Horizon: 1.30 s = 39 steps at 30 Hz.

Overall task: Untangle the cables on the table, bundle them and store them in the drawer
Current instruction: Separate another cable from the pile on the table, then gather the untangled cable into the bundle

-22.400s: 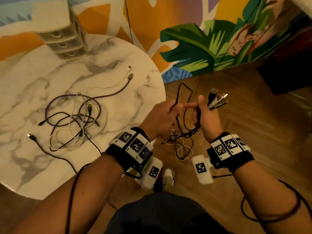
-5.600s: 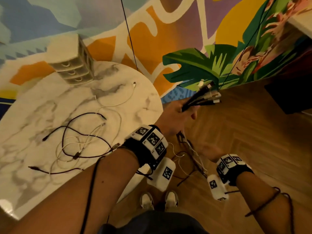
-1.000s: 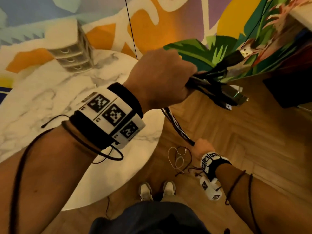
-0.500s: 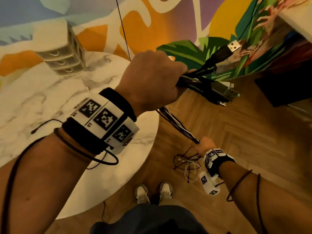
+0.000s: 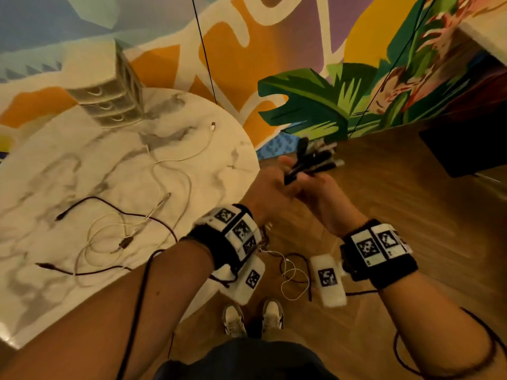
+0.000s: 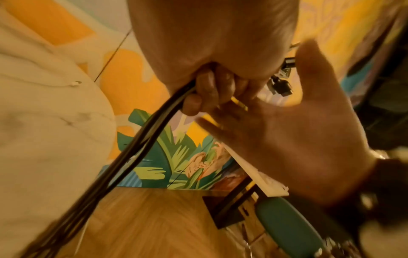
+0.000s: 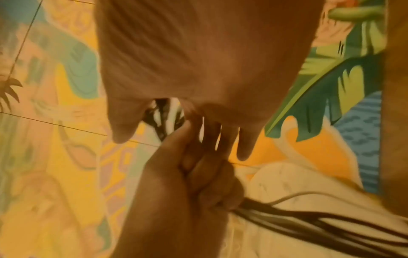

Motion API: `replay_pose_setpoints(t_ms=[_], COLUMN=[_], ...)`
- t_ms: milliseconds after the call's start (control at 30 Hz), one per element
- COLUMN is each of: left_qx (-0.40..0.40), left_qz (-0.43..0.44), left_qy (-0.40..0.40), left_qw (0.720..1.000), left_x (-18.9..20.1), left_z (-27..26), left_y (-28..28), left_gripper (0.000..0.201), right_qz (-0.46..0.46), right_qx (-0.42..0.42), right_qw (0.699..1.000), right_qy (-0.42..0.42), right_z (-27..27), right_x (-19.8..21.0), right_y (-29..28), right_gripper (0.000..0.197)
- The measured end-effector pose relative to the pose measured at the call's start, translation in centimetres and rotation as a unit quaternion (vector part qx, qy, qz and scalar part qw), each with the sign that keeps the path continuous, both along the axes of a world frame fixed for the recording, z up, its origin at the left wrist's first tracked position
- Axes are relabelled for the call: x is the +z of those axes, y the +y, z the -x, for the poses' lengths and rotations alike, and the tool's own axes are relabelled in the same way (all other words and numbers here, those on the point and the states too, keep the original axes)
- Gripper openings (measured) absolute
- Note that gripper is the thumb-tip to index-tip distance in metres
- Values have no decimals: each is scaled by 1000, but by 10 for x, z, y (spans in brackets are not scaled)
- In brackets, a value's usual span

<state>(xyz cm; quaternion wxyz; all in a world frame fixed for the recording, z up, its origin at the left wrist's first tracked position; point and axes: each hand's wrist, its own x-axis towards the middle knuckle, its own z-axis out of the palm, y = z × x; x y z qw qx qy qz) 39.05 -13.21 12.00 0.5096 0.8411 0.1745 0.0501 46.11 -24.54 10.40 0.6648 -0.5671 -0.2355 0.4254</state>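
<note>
Since half a second back, your right hand (image 5: 321, 193) has been rising from the trailing cords to meet your left hand (image 5: 270, 192). Left fingers (image 6: 198, 94) are curling round the bundle of dark cables with metal plugs (image 5: 312, 163), off the round marble table's (image 5: 236, 160) right edge. Right fingers (image 6: 212, 125) are spreading open, touching the left knuckles. Judgement: take the bundle just below the left fist before coiling the slack. White and black loose cables (image 5: 123, 229) are lying mid-table; the small beige three-drawer unit (image 5: 107, 104) is standing at its far edge. Beyond are wood floor and painted mural.
</note>
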Motion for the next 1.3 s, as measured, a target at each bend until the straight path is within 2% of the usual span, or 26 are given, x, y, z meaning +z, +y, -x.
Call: replay_pose_setpoints(t_ms=[167, 267, 333, 367, 433, 467, 533, 600, 667, 700, 733, 800, 833, 867, 900, 933, 967, 1000, 1033, 1067, 1100, 1133, 1167, 1200, 1233, 1300], left_qx=[-64, -88, -96, -91, -37, 4, 46, 0, -62, -79, -83, -86, -96, -113, -131, -145, -152, -152, -149, -145, -138, -127, -107, -77, -41, 31], left_qz=[-63, -49, -105, -148, -228, -260, -301, -354, -391, -404, -417, -433, -434, -435, -437, -439, -440, -440, -433, -421, -403, -379, -346, -311, -282, -289], left_qy=[14, 73, 137, 140, 76, 22, -78, -67, 0, 3, -15, -72, -102, -131, -153, -168, -177, -184, -187, -186, -180, -169, -152, -132, -111, -55], left_qw=[996, 992, 980, 975, 970, 965, 949, 933, 918, 911, 905, 894, 890, 884, 877, 871, 867, 866, 869, 876, 887, 901, 919, 938, 952, 955], left_x=[-13, -15, -18, -18, -6, 3, 24, 32, 26, 19, 13, 4, 2, 1, 2, 1, -2, -5, -8, -9, -10, -10, -9, -11, -15, -29], left_z=[21, 37, 49, 55, 63, 64, 58, 45, 34, 32, 32, 33, 34, 33, 33, 34, 35, 36, 37, 39, 41, 44, 50, 56, 66, 91], left_y=[-15, -11, -6, -4, 5, 10, 17, 17, 13, 10, 8, 8, 9, 10, 11, 11, 11, 11, 10, 10, 11, 12, 16, 24, 35, 62], left_gripper=[41, 41, 37, 33, 21, 18, 28, 49, 52, 46, 37, 24, 20, 18, 17, 17, 16, 14, 13, 13, 14, 18, 24, 31, 37, 40], right_qz=[79, 103, 104, 98, 66, 55, 52, 28, 5, 40, 120, 237, 275, 316, 327, 398, 420, 451, 452, 395, 338, 294, 234, 183, 145, 165], right_qx=[5, 0, -22, -39, -83, -100, -84, -62, -56, -46, -15, 4, -56, -73, -29, -55, -116, -87, -49, -40, 42, 58, 66, 5, 13, 13], right_qw=[997, 995, 994, 994, 994, 993, 994, 997, 997, 997, 992, 956, 935, 906, 898, 856, 812, 808, 811, 818, 865, 899, 934, 950, 965, 973], right_qy=[3, -3, -16, -4, 16, -6, -53, -32, 53, 53, -30, -175, -219, -273, -294, -326, -388, -368, -368, -415, -369, -320, -261, -251, -218, -161], right_z=[18, 28, 36, 39, 42, 42, 46, 54, 60, 62, 60, 63, 68, 74, 87, 79, 78, 79, 76, 76, 74, 71, 64, 67, 70, 67], right_x=[5, -7, -14, -14, -16, -17, -18, -26, -25, -21, -27, -24, -18, -15, -7, -3, -8, -9, -13, -30, -40, -45, -53, -57, -57, -65], right_y=[20, 22, 26, 27, 30, 31, 34, 40, 42, 42, 38, 40, 43, 46, 50, 58, 62, 58, 48, 41, 39, 28, 27, 34, 42, 48], right_gripper=[37, 42, 45, 44, 39, 38, 44, 31, 24, 28, 39, 45, 37, 29, 23, 20, 17, 13, 13, 24, 42, 55, 26, 61, 28, 42])
